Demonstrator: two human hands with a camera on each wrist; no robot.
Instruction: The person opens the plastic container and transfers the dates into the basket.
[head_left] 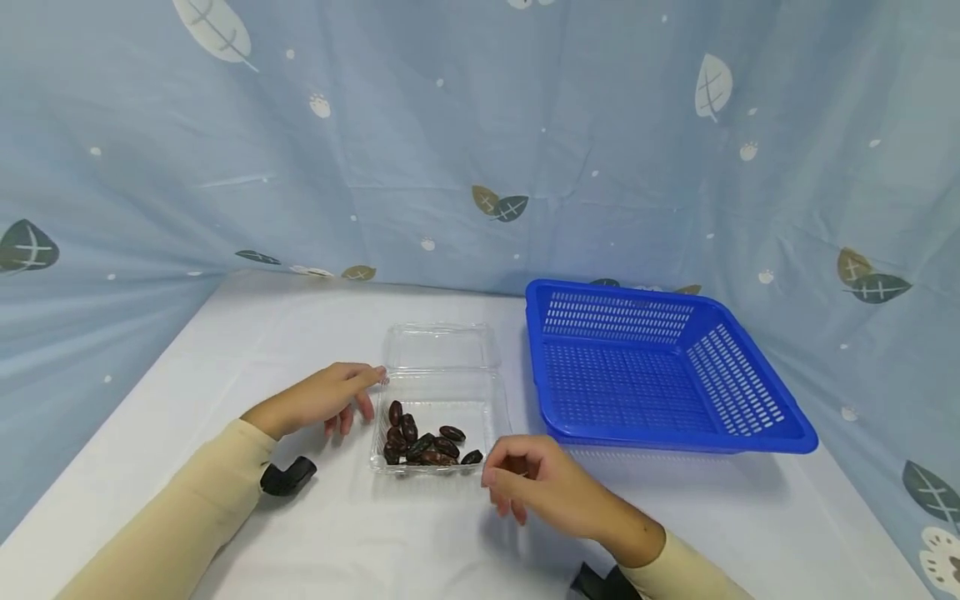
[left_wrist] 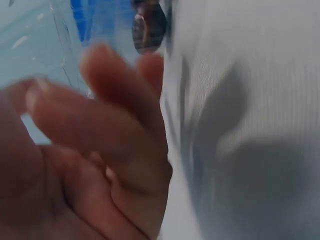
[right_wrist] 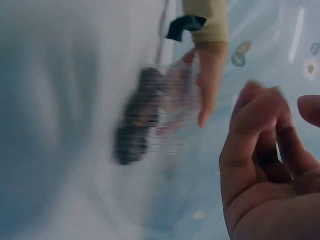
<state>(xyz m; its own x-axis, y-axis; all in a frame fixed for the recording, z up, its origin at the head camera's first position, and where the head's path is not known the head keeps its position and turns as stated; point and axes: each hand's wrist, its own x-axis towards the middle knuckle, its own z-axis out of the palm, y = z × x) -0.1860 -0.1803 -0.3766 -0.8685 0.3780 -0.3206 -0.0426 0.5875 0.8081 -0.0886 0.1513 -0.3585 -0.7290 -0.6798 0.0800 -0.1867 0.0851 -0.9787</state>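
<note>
A clear plastic clamshell box (head_left: 480, 410) lies on the table with its transparent lid (head_left: 441, 347) folded back. Several dark brown, glossy dates (head_left: 423, 444) are gathered along its near and left sides; a dark blurred cluster of dates (right_wrist: 137, 117) also shows in the right wrist view. At the box's left edge is my left hand (head_left: 330, 396), its fingertips by the hinge; whether they touch the plastic I cannot tell. My right hand (head_left: 551, 483) hovers beside the near right corner, fingers loosely bent, nothing visible between them.
To the right of the box stands a blue perforated plastic basket (head_left: 551, 437). A white cloth (head_left: 322, 542) covers the table. Behind and at both sides hangs a light blue curtain (head_left: 420, 150) with a leaf print. Black wrist mounts (head_left: 288, 477) stick out below the sleeves.
</note>
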